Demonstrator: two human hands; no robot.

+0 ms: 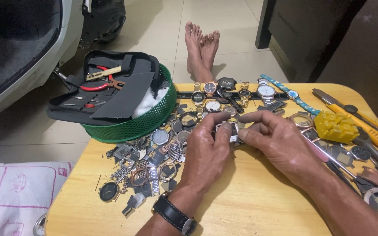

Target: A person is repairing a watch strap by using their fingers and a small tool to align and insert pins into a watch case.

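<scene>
A small watch case (229,131) was pinched between both hands, left (206,153) and right (281,144); if it slipped, it could be lost among the parts (149,161) on the bench (241,205).

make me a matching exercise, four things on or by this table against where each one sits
Things:
1. green basket
2. yellow block
3. small watch case
4. black strap watch

Places:
A. on the left hand's wrist
B. table's far left corner, tool pouch on top
C. between the fingertips of both hands
D. beyond the right hand, on the table's right side

Pairs: 1-B, 2-D, 3-C, 4-A
</scene>
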